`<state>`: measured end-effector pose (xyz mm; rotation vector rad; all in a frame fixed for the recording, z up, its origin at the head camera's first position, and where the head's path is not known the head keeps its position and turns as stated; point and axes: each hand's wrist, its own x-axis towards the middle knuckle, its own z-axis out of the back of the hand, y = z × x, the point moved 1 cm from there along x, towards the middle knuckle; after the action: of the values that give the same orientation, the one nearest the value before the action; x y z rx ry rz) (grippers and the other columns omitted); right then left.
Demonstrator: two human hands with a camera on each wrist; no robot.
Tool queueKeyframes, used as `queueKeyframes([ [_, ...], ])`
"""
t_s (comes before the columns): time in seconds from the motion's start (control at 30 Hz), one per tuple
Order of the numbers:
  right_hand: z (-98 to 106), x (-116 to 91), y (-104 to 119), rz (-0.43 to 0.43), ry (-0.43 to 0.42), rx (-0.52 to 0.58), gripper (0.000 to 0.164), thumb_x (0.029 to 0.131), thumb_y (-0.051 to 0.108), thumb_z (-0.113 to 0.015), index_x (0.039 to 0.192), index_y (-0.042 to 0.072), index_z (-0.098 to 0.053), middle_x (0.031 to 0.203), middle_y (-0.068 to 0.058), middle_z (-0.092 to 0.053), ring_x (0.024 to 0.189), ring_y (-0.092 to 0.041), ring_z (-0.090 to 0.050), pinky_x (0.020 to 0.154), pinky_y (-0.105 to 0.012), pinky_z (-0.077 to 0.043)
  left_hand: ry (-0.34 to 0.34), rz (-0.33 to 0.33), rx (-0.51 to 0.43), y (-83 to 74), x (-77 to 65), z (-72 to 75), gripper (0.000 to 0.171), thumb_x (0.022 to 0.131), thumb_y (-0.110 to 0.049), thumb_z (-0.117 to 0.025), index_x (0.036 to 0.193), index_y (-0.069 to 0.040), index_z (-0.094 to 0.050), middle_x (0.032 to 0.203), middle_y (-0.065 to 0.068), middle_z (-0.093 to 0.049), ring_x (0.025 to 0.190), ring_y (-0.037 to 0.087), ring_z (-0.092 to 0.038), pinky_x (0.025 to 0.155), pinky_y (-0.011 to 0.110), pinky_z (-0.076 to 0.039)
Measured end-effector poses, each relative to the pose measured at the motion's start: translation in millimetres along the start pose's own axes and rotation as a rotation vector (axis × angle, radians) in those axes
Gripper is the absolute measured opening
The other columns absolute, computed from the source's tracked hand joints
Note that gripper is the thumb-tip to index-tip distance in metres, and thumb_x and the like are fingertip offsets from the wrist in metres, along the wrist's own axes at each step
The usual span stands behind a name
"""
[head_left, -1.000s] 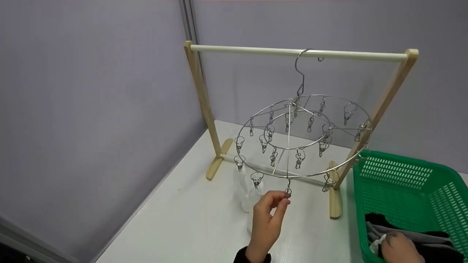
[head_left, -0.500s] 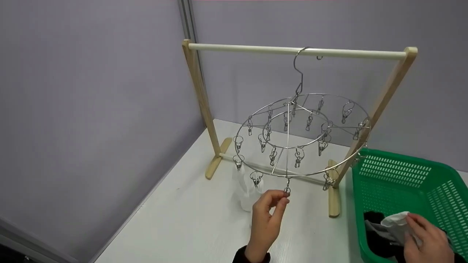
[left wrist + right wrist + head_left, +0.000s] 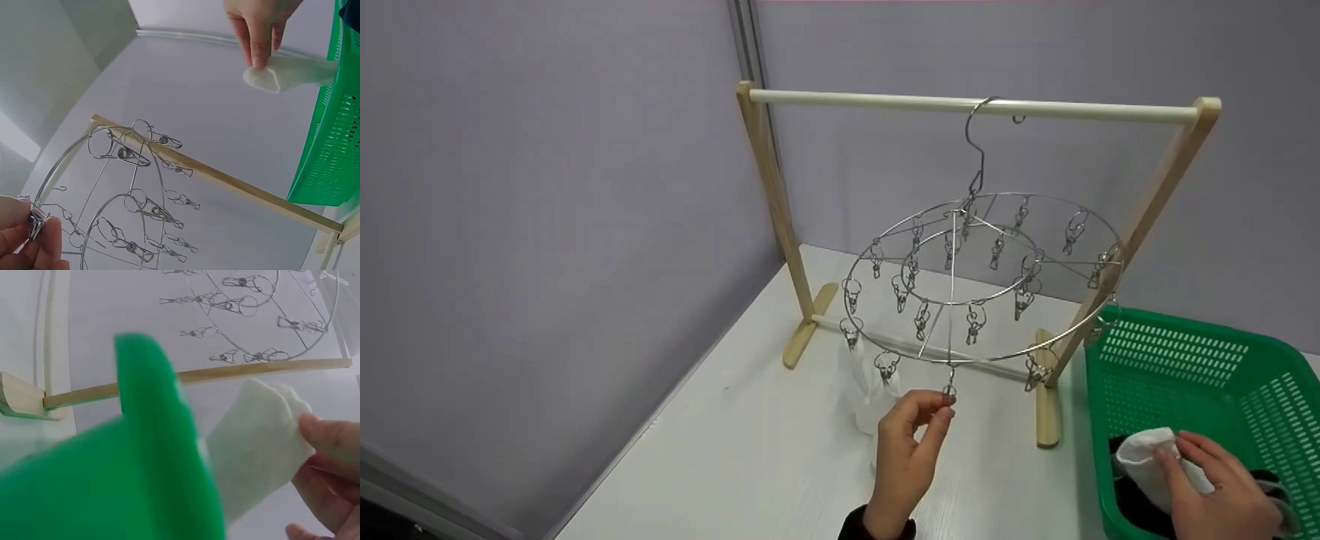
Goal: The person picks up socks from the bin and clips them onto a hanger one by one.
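My left hand [image 3: 904, 457] pinches a small metal clip [image 3: 949, 391] between thumb and fingertips, at the near edge of a round wire drying hanger [image 3: 975, 362]. The same clip shows between my fingers low on the left in the left wrist view. Over the green basket [image 3: 1177, 324], my right hand [image 3: 1222, 487] holds a white sock [image 3: 1144, 461] by its cuff, thumb on one side and fingers on the other. Its open cuff points left, and the lower part of the sock [image 3: 253, 444] goes down behind the basket's rim in the right wrist view.
The hanger hooks over the white bar [image 3: 870, 100] of a wooden stand [image 3: 769, 187]. White cloth pieces [image 3: 866, 394] hang from clips at its near left. Black and grey cloth items [image 3: 1136, 502] lie in the basket. Grey walls stand behind and left of the white table [image 3: 765, 450].
My right hand has lifted the white sock from the pile in the basket and turned its cuff up to the left. My left hand has stayed on the clip.
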<state>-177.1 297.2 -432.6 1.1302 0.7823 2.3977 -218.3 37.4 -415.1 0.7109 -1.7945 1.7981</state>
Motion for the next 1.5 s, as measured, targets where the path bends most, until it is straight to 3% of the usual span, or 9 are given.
queueKeyframes([
  [0.13, -2.5, -0.5, 6.5, -0.017, 0.032, 0.000, 0.021, 0.068, 0.009, -0.060, 0.088, 0.000, -0.060, 0.086, -0.011, -0.057, 0.068, -0.003, -0.048, 0.057, -0.011, -0.031, -0.008, 0.012, -0.015, -5.7, 2.3, 1.2, 0.007, 0.076, -0.009, -0.051, 0.082, -0.005, -0.052, 0.080, 0.004, -0.054, 0.070, 0.010, -0.052, 0.059, 0.025, -0.043],
  [0.3, 1.2, -3.8, 23.7, 0.117, 0.023, 0.094, 0.020, 0.068, 0.000, -0.057, 0.087, 0.003, -0.061, 0.074, -0.008, -0.056, 0.062, 0.012, -0.032, 0.052, -0.016, -0.028, -0.037, 0.012, -0.042, -20.5, 7.6, 2.0, 0.007, 0.074, -0.004, -0.052, 0.078, 0.001, -0.052, 0.076, 0.006, -0.054, 0.066, 0.014, -0.053, 0.056, 0.025, -0.044],
  [0.43, 6.2, -8.0, 41.0, 0.210, -0.001, 0.209, 0.020, 0.063, -0.008, -0.058, 0.082, -0.001, -0.061, 0.072, 0.006, -0.051, 0.066, 0.009, -0.035, 0.055, -0.013, -0.028, -0.038, 0.054, -0.068, -25.8, 9.8, 2.5, 0.014, 0.075, -0.003, -0.050, 0.088, 0.003, -0.049, 0.076, 0.009, -0.053, 0.064, 0.016, -0.053, 0.055, 0.025, -0.043],
  [0.63, 11.1, -17.0, 68.1, 0.273, 0.043, 0.252, 0.022, 0.058, -0.013, -0.060, 0.079, -0.004, -0.060, 0.071, -0.008, -0.053, 0.065, 0.002, -0.038, 0.055, -0.006, -0.030, 0.044, 0.039, -0.084, -10.1, 8.0, -0.1, 0.028, 0.077, -0.001, -0.046, 0.104, 0.005, -0.042, 0.079, 0.008, -0.049, 0.066, 0.015, -0.052, 0.056, 0.024, -0.043],
  [0.73, 7.6, -23.3, 79.8, 0.382, 0.052, 0.322, 0.027, 0.053, -0.015, -0.062, 0.078, -0.005, -0.060, 0.069, -0.010, -0.053, 0.063, -0.002, -0.039, 0.054, -0.007, -0.031, 0.087, 0.035, -0.124, -4.9, 6.7, -1.3, 0.023, 0.078, -0.001, -0.043, 0.100, 0.006, -0.043, 0.080, 0.009, -0.048, 0.066, 0.015, -0.053, 0.055, 0.025, -0.042],
  [0.83, 2.0, -29.0, 87.8, 0.466, 0.091, 0.380, 0.028, 0.052, -0.015, -0.062, 0.078, -0.003, -0.060, 0.070, -0.008, -0.053, 0.064, -0.003, -0.041, 0.054, -0.007, -0.033, 0.122, 0.111, -0.206, -4.8, 7.0, -1.3, 0.020, 0.079, 0.000, -0.042, 0.098, 0.006, -0.041, 0.082, 0.009, -0.047, 0.068, 0.017, -0.054, 0.056, 0.026, -0.042],
  [0.97, -7.6, -33.1, 95.4, 0.557, 0.099, 0.464, 0.013, 0.066, 0.005, -0.061, 0.077, -0.002, -0.060, 0.070, -0.006, -0.054, 0.064, -0.004, -0.042, 0.053, -0.009, -0.034, 0.142, 0.200, -0.281, -12.8, 10.6, -0.5, 0.017, 0.079, -0.001, -0.042, 0.093, 0.009, -0.038, 0.083, 0.014, -0.044, 0.071, 0.019, -0.055, 0.059, 0.029, -0.043],
  [1.13, -19.1, -37.7, 100.1, 0.641, 0.093, 0.516, 0.036, 0.078, 0.031, -0.046, 0.075, -0.002, -0.060, 0.067, -0.005, -0.053, 0.060, -0.006, -0.041, 0.050, -0.012, -0.034, 0.140, 0.254, -0.349, -23.3, 12.3, -0.6, 0.015, 0.080, -0.001, -0.041, 0.090, 0.010, -0.037, 0.084, 0.017, -0.043, 0.076, 0.022, -0.054, 0.061, 0.034, -0.042],
  [1.5, -35.5, -52.1, 114.6, 0.808, 0.206, 0.574, 0.028, 0.083, 0.022, -0.038, 0.085, 0.003, -0.059, 0.088, -0.011, -0.052, 0.062, -0.007, -0.044, 0.051, -0.012, -0.037, 0.112, 0.206, -0.309, -17.8, 10.8, -4.9, 0.008, 0.078, 0.004, -0.043, 0.085, 0.007, -0.043, 0.076, 0.018, -0.051, 0.073, 0.019, -0.051, 0.061, 0.029, -0.041],
])
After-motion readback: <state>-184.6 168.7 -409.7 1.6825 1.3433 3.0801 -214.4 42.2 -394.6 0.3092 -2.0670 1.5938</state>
